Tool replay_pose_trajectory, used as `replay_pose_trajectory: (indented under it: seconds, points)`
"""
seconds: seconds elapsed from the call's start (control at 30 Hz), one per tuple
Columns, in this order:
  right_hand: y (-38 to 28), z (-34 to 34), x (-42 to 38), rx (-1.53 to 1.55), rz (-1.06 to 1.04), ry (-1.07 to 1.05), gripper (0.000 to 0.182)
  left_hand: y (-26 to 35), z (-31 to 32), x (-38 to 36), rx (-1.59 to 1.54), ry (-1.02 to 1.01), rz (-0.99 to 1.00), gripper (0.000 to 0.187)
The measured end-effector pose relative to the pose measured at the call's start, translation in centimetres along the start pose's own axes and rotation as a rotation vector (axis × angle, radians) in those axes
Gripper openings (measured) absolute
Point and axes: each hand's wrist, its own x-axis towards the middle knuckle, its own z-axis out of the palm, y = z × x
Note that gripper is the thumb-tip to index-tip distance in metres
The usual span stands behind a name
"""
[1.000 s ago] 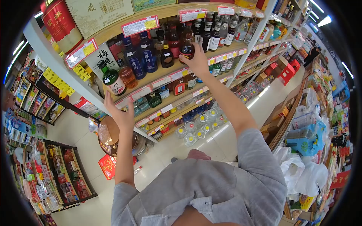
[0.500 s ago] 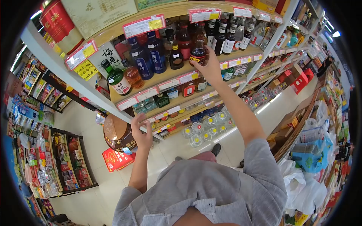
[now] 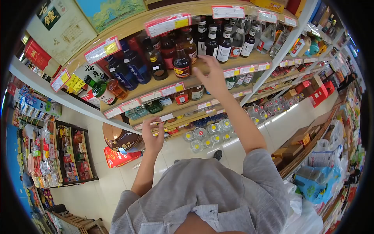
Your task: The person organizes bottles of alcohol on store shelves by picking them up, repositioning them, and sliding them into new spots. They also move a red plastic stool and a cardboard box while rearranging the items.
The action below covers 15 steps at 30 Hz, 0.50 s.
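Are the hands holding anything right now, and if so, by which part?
Nothing is held: the right hand is open beside the amber bottle with the red-and-yellow label, and the left hand is empty too.

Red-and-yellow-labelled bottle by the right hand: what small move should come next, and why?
Probably ease the right hand back from the shelf: the red-and-yellow-labelled bottle stands upright there, the hand is open and empty beside it, and dark bottles crowd close.
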Motion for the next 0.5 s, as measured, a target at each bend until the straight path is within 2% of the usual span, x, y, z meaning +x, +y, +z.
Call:
replay_pose_trajectory:
  seconds: [0.07,0.17,0.23,0.37,0.5]
  points:
    - [2.1,-2.7,0.0,0.061,0.040,0.079,0.049,2.4,2.3,1.3,0.011,-0.043,0.031,0.036]
    - [5.2,-4.7,0.1,0.175,0.129,0.329,0.050,4.2,6.3,3.0,0.048,-0.100,0.114,0.042]
    - [7.0,-5.5,0.1,0.120,0.094,0.270,0.053,6.1,10.4,5.4,-0.010,-0.098,0.164,0.046]
    - [8.7,-6.6,0.6,0.099,0.070,0.150,0.057,9.9,18.1,11.2,0.093,-0.022,0.112,0.067]
    - [8.8,-7.1,1.0,0.155,0.108,0.104,0.055,9.4,22.8,15.6,0.204,0.078,0.121,0.078]
